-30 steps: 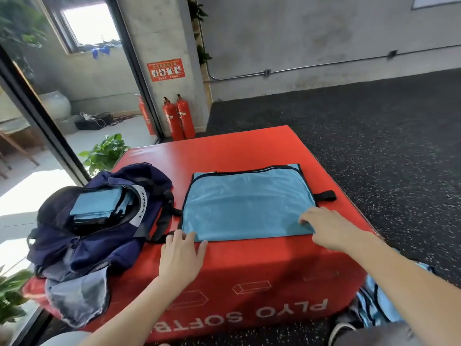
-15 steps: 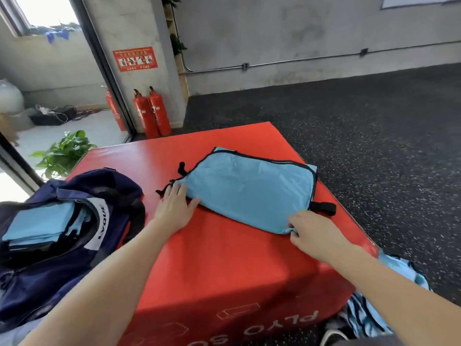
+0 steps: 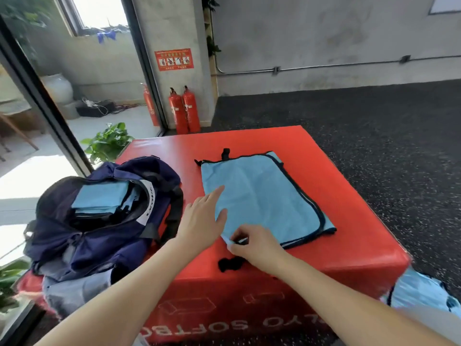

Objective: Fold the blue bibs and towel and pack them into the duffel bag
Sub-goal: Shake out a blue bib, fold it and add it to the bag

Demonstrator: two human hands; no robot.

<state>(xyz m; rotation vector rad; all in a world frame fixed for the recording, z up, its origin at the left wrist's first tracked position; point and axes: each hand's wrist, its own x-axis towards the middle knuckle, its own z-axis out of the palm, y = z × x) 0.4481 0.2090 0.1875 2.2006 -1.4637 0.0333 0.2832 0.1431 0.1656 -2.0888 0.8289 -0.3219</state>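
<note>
A light blue bib (image 3: 264, 196) with black trim lies flat on the red soft box (image 3: 349, 245), its long side running away from me. My left hand (image 3: 202, 221) lies with straight fingers against the bib's near left edge. My right hand (image 3: 252, 243) pinches the bib's near corner, with a black strap (image 3: 230, 263) lying just below it. The navy duffel bag (image 3: 99, 221) sits open on the box's left side, and folded blue cloth (image 3: 99, 198) rests inside it.
More blue cloth (image 3: 421, 293) lies on the dark floor at the box's right foot. Two red fire extinguishers (image 3: 184, 111) stand by the pillar behind. A potted plant (image 3: 107, 141) grows past the box's far left corner, beside a glass door.
The bib has been turned about a quarter turn on the box. My right hand came left to the near corner and now pinches it. My left hand moved from the far left corner to the near left edge.
</note>
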